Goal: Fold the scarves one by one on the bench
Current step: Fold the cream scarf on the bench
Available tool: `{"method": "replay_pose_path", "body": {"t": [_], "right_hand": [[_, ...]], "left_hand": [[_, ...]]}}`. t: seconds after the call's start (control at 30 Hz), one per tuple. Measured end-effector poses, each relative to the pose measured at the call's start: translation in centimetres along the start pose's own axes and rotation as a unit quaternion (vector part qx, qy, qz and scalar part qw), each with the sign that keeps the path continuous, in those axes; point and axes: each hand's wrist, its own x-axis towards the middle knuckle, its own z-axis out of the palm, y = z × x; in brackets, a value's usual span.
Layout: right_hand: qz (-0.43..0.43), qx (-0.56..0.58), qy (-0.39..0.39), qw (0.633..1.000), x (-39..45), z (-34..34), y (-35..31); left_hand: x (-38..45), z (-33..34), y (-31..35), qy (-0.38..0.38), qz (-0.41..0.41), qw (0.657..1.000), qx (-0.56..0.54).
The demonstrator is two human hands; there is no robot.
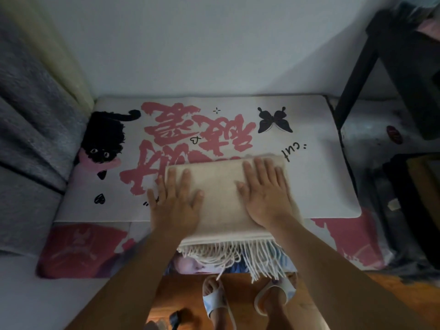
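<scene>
A cream scarf [220, 194] lies folded in a thick rectangle on the bench [321, 182], which is covered by a white mat with pink lettering. Its fringed end [238, 253] hangs over the bench's front edge. My left hand [176, 201] lies flat with spread fingers on the scarf's left side, partly on the mat. Flat on the scarf's right side rests my right hand [264, 189], fingers straight and pointing away from me.
A grey sofa arm [31, 139] borders the bench on the left. A black shelf frame [392, 75] stands at the right. The white wall rises directly behind. A pink and red cover [78, 248] drapes the bench front. My sandalled feet [250, 301] stand on the wooden floor below.
</scene>
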Motion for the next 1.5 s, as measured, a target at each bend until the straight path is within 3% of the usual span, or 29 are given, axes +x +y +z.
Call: {"method": "replay_pose_path", "body": {"t": [0.23, 0.4, 0.5, 0.57, 0.67, 0.77, 0.83, 0.97, 1.03, 1.1, 1.17, 1.23, 1.27, 1.33, 1.4, 1.43, 1.5], "right_hand": [[0.072, 0.035, -0.039, 0.996, -2.2, -1.4, 4.2], [0.161, 0.159, -0.052, 0.973, -3.5, -3.3, 3.4], [0.211, 0.204, -0.025, 0.956, -4.4, -3.8, 2.3], [0.249, 0.229, -0.016, 0.941, -4.4, -4.3, 1.8], [0.334, 0.339, -0.045, 0.878, -3.4, -5.1, 1.9], [0.370, 0.523, -0.097, 0.762, -2.8, -5.6, 3.3], [0.344, 0.608, -0.149, 0.700, -3.1, -6.6, 3.5], [0.209, 0.678, -0.210, 0.672, -3.4, -9.3, 1.0], [0.185, 0.669, -0.217, 0.687, -3.2, -10.1, -1.1], [0.183, 0.613, -0.209, 0.739, -2.8, -10.8, -3.3], [0.170, 0.535, -0.198, 0.803, -2.9, -11.7, -5.5], [0.153, 0.483, -0.200, 0.839, -3.1, -12.1, -7.9], [0.142, 0.480, -0.204, 0.841, -3.2, -12.1, -9.3], [0.135, 0.500, -0.209, 0.829, -3.2, -11.1, -12.4], [0.142, 0.483, -0.225, 0.834, -3.0, -9.2, -15.2], [0.147, 0.469, -0.224, 0.842, -2.9, -8.2, -16.3], [0.130, 0.446, -0.212, 0.860, -2.6, -6.8, -17.6]], "left_hand": [[-0.6, -1.0, 1.5, 0.037, 0.023, 0.996, 0.075], [-0.8, -1.5, 1.5, 0.031, 0.016, 0.996, 0.085], [-1.2, -3.0, 2.9, 0.067, 0.116, 0.990, 0.054], [-1.4, -2.5, 4.0, 0.045, 0.212, 0.976, 0.033], [-1.3, -0.9, 4.3, 0.020, 0.215, 0.975, 0.046], [-1.1, -0.3, 4.3, 0.027, 0.203, 0.976, 0.067], [-1.1, -0.1, 4.3, 0.027, 0.205, 0.976, 0.067], [-0.9, -0.8, 4.5, -0.019, 0.196, 0.979, 0.050], [-0.4, -1.9, 4.2, -0.076, 0.222, 0.972, -0.001], [-0.1, -4.3, 2.9, -0.129, 0.198, 0.955, -0.178], [-0.7, -7.0, 0.7, -0.118, 0.038, 0.885, -0.450], [-1.8, -8.5, -1.6, -0.109, -0.101, 0.772, -0.618], [-2.6, -8.9, -2.4, -0.122, -0.119, 0.736, -0.655], [-3.5, -9.3, -3.0, -0.157, -0.107, 0.697, -0.691], [-3.1, -9.0, -2.6, -0.185, -0.097, 0.680, -0.703], [-2.5, -8.5, -2.4, -0.186, -0.106, 0.689, -0.692], [-1.3, -7.4, -1.9, -0.152, -0.137, 0.750, -0.630]]}}
